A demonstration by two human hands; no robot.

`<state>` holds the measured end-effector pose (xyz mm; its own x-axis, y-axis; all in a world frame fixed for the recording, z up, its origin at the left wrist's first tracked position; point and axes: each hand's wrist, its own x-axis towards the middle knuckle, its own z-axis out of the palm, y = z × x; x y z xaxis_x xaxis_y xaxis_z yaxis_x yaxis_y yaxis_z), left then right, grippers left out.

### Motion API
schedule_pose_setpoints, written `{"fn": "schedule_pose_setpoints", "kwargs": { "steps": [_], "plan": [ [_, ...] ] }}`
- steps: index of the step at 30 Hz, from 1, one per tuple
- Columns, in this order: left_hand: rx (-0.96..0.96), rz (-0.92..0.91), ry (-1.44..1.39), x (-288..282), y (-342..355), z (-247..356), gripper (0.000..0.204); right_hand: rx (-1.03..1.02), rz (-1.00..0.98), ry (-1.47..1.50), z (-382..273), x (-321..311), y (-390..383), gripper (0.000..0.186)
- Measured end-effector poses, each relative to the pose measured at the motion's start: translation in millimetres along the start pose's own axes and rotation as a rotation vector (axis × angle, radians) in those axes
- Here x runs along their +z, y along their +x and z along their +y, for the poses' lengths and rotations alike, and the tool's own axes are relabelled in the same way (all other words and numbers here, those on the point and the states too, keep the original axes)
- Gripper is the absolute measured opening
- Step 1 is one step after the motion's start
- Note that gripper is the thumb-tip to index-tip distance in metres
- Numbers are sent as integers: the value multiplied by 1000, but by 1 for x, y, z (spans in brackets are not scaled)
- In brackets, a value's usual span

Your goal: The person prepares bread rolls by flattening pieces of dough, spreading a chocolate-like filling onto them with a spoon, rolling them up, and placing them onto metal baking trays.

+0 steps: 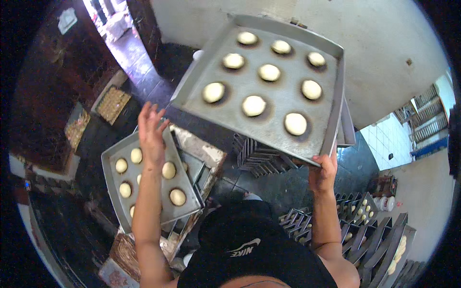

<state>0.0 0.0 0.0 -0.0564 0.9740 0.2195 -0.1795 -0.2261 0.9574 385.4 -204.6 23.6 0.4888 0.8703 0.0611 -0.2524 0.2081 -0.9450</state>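
Observation:
My right hand (326, 172) grips the near right corner of a metal baking tray (283, 57), thumb over its rim. The tray is raised in front of me, tilted, with several pale dough balls (253, 106) spaced out on it, each ringed by a dark mark. A second tray's edge (347, 126) shows behind its right side. My left hand (152, 132) is empty, fingers spread, over another tray (115, 197) of dough balls (169, 170) at the left. My left forearm hides part of that lower tray.
The lower tray rests on a worn stand (211, 156). Stacked trays (269, 158) stand on the floor ahead, and racks of trays with dough (365, 211) are at the right. A pale wall (379, 62) rises beyond the raised tray; a bright doorway (129, 48) opens at the far left.

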Motion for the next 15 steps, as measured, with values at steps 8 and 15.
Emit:
{"fn": "schedule_pose_setpoints", "kwargs": {
  "steps": [8,15],
  "plan": [
    [-44,-228,358,164,-17,-31,57,104,200,11,2,-100,18,69],
    [-292,-176,382,248,62,-116,97,-654,104,-1014,-25,-201,53,52]
  ]
}}
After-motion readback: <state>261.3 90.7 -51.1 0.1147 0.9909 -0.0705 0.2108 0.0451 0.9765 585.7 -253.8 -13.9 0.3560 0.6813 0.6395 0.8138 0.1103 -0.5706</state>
